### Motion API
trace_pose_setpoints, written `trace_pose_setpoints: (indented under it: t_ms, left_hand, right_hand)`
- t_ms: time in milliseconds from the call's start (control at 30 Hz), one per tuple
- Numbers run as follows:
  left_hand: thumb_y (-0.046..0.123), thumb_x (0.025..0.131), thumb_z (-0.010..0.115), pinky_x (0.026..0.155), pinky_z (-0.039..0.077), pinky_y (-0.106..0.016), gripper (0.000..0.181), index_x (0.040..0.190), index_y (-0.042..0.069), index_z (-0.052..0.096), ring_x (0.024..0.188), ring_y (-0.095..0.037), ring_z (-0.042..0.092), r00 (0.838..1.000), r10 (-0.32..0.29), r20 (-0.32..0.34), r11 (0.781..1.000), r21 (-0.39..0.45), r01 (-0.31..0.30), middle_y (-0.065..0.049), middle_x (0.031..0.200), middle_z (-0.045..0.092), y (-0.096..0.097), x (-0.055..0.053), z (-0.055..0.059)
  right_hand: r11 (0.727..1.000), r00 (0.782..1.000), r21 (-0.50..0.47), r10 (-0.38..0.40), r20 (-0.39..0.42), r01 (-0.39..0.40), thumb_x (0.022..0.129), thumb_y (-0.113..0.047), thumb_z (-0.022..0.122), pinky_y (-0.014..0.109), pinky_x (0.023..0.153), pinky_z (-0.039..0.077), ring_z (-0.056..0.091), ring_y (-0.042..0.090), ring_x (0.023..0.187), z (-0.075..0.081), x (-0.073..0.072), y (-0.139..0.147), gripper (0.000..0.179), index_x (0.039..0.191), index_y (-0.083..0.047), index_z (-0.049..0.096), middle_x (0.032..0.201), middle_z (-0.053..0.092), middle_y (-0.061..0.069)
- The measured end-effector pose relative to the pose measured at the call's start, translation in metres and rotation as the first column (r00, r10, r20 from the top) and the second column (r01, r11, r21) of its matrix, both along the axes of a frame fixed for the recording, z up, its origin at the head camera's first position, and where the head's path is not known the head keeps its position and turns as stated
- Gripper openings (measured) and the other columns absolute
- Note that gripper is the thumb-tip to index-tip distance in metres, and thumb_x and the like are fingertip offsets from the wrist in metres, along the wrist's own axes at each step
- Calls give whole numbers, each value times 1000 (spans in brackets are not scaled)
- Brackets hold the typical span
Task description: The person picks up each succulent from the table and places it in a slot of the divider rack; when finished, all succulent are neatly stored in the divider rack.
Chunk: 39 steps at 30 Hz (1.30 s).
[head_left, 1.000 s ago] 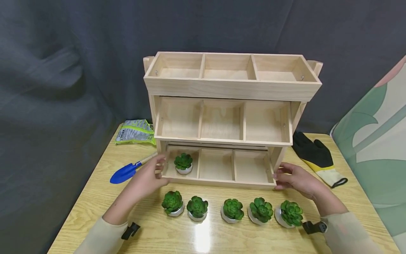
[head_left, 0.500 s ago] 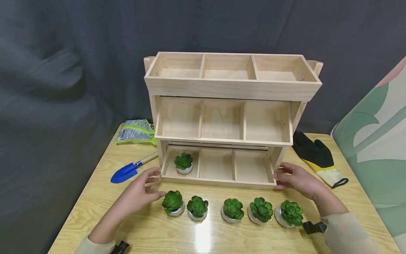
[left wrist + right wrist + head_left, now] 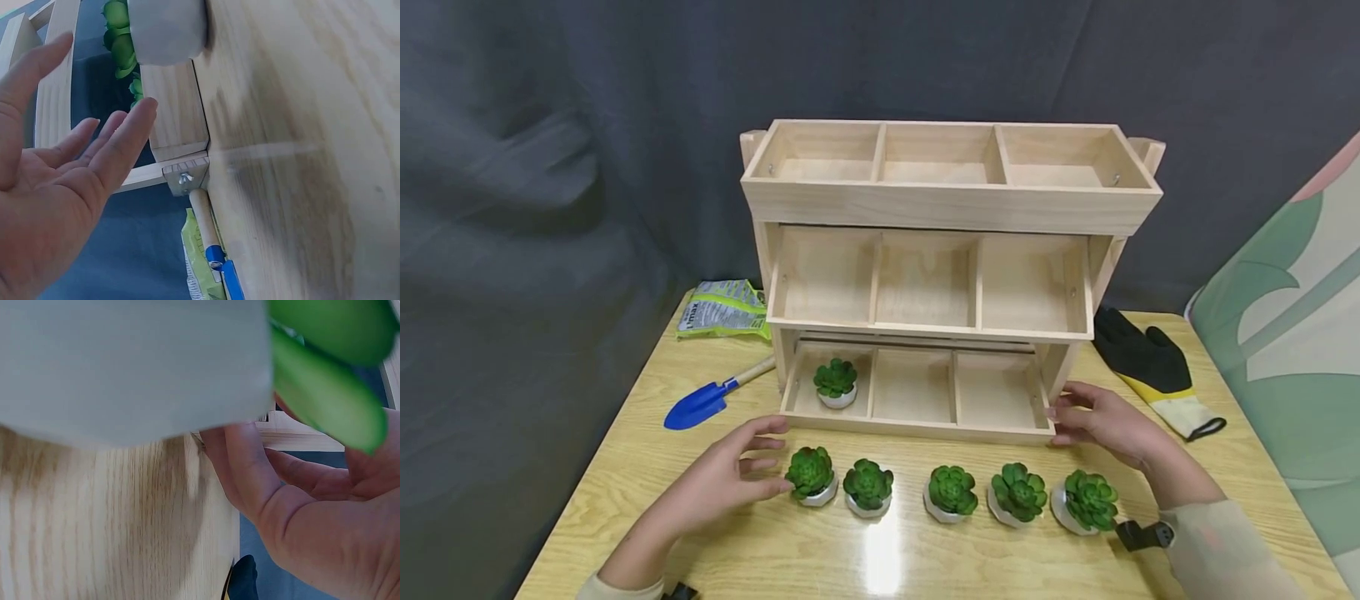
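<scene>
A three-tier wooden plant stand (image 3: 951, 208) holds one potted succulent (image 3: 835, 379) in the left compartment of its bottom tray (image 3: 917, 427). In front, several more succulents in white pots stand in a row on the table. My left hand (image 3: 730, 473) has its fingers spread beside the leftmost succulent (image 3: 809, 472), thumb tip at its leaves. The left wrist view shows its palm with nothing in it, near a white pot (image 3: 167, 31). My right hand (image 3: 1105, 423) grips the bottom tray's right front corner, fingers bent; a white pot (image 3: 131, 369) partly hides the fingertips in the right wrist view.
Left of the stand lie a blue trowel (image 3: 700, 406) and a green-and-white bag (image 3: 724, 308). A black and yellow glove (image 3: 1150, 358) lies to its right. A dark curtain (image 3: 925, 58) hangs close behind.
My left hand has left the bottom tray's left corner and moved toward me, down to the leftmost succulent, fingers spreading. The right hand stays at the tray's right corner.
</scene>
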<state>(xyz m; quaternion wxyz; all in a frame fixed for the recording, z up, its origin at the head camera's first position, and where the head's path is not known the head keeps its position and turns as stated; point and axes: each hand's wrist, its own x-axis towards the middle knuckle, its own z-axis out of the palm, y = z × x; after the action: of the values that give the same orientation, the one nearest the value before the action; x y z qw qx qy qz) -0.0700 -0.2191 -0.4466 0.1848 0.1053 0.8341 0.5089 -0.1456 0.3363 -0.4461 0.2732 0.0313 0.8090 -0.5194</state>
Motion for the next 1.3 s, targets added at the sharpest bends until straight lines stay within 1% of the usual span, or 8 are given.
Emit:
trace_pose_setpoints:
  t_ms: [200, 400, 600, 733, 900, 1000, 1133, 1300]
  left_hand:
    - [32, 88, 90, 106, 61, -39, 86, 157, 7, 44, 143, -48, 58, 997, -79, 10, 997, 14, 79, -21, 161, 51, -1, 1, -2]
    - [29, 90, 89, 107, 61, -39, 85, 158, 5, 44, 141, -46, 60, 991, -131, 25, 991, 30, 130, -21, 160, 52, -2, -2, -7]
    - [28, 87, 91, 108, 59, -28, 88, 157, 2, 44, 139, -41, 59, 984, -175, 28, 983, 55, 174, -20, 156, 56, -1, -8, -18]
    - [27, 85, 93, 107, 57, -22, 88, 156, 3, 46, 139, -41, 59, 980, -189, 55, 979, 89, 184, -19, 156, 56, 0, -12, -24]
    - [26, 84, 94, 107, 57, -24, 85, 154, 6, 49, 138, -38, 59, 977, -197, 76, 979, 67, 192, -17, 155, 56, 2, -14, -26]
    - [25, 84, 94, 107, 57, -21, 84, 153, 7, 51, 137, -35, 60, 977, -199, 79, 979, 49, 195, -16, 154, 57, 4, -15, -26]
    - [25, 83, 94, 105, 55, -16, 82, 152, 7, 52, 134, -33, 62, 977, -210, 45, 978, 19, 209, -15, 151, 60, 7, -16, -25]
    - [29, 84, 93, 104, 55, -18, 77, 149, 13, 56, 133, -29, 63, 970, -241, -3, 969, -59, 241, -10, 147, 63, 11, -20, -24]
  right_hand:
    - [1000, 1000, 2, 4, -1, -4, 108, -23, 66, 36, 94, 67, 72, 23, 113, 1, 0, -1, 84, 167, 8, 16, 151, 41, 37]
    - [1000, 1000, -1, 3, -3, -3, 107, -23, 67, 37, 94, 67, 72, 23, 112, 2, 0, -2, 84, 167, 8, 16, 150, 42, 36]
    - [1000, 1000, -7, 3, -6, -3, 107, -23, 67, 36, 94, 67, 72, 22, 112, 3, 0, -2, 84, 167, 8, 17, 147, 44, 34]
    - [1000, 1000, -7, 4, -5, -4, 107, -23, 67, 37, 95, 66, 72, 23, 113, 2, -1, -2, 84, 167, 8, 17, 149, 43, 35]
    - [1000, 1000, -5, 3, -7, -3, 107, -23, 67, 37, 95, 66, 73, 22, 112, 2, -1, -2, 84, 166, 9, 17, 148, 44, 34]
    - [1000, 1000, -8, 2, -8, -2, 108, -22, 66, 37, 95, 67, 72, 21, 111, 2, 0, -2, 82, 166, 9, 17, 148, 44, 35]
    - [1000, 1000, -12, 0, -5, 0, 108, -21, 65, 36, 95, 66, 73, 21, 111, 1, 0, -1, 82, 166, 10, 17, 151, 42, 37]
    - [1000, 1000, -19, 0, 0, 0, 108, -22, 65, 36, 95, 66, 73, 21, 110, 1, 1, 0, 82, 166, 11, 17, 155, 39, 39]
